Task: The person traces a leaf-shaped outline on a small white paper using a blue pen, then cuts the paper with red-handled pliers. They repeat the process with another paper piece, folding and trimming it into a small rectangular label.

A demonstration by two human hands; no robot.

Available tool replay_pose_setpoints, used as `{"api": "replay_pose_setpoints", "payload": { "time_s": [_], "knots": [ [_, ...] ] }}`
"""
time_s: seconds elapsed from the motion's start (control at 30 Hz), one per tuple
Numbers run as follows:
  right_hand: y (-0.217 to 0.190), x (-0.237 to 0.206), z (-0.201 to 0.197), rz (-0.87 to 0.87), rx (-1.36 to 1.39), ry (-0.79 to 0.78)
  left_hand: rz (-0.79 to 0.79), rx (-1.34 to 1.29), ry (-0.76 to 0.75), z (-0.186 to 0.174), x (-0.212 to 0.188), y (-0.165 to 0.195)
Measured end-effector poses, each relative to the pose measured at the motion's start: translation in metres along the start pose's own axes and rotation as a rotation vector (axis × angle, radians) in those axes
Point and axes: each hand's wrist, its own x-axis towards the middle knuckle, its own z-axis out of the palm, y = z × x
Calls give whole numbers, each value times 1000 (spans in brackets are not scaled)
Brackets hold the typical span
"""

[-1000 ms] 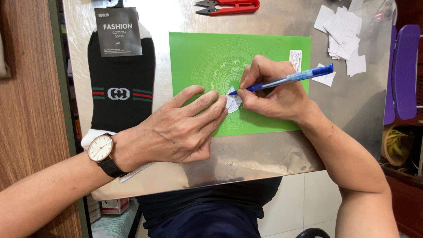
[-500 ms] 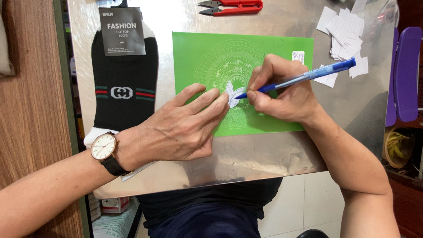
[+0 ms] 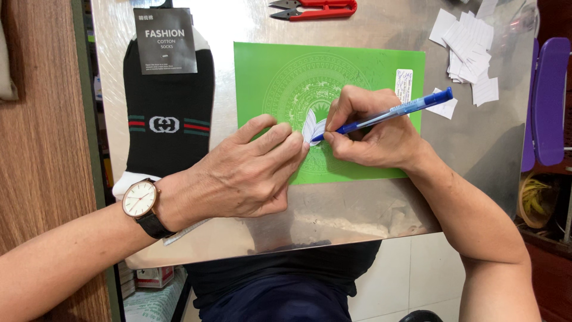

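Observation:
My right hand (image 3: 369, 134) grips a blue pen (image 3: 393, 112) with its tip on a small white paper slip (image 3: 312, 126). That slip lies on a green patterned card (image 3: 280, 77) in the middle of a shiny metal table (image 3: 476, 149). My left hand (image 3: 250, 173), with a watch (image 3: 140, 200) on the wrist, lies flat on the card, and its fingertips press the slip's left edge. Part of the slip is hidden under both hands.
A black sock (image 3: 168, 119) with a dark card label lies at the left. Red-handled snips (image 3: 316, 8) rest at the table's far edge. Several white paper slips (image 3: 471, 45) are piled at the far right. A purple object (image 3: 545, 104) stands beyond the right edge.
Both hands have stayed on the slip, with the pen tip shifting slightly on it. The view has drifted a little, so the card sits lower and further right in the frame.

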Motion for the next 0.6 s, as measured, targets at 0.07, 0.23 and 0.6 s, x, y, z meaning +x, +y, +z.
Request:
{"api": "replay_pose_setpoints", "payload": {
  "time_s": [0.07, 0.23, 0.6],
  "knots": [
    [0, 1, 0, -20, -21, -8, 1, 5, 13, 0, 0, 0],
    [0, 2, 0, -11, -51, -15, -2, 2, 12, 1, 0, 0],
    [-1, 4, 2, 6, -33, 48, -14, -1, 14, 3, -1, 1]
  ]
}}
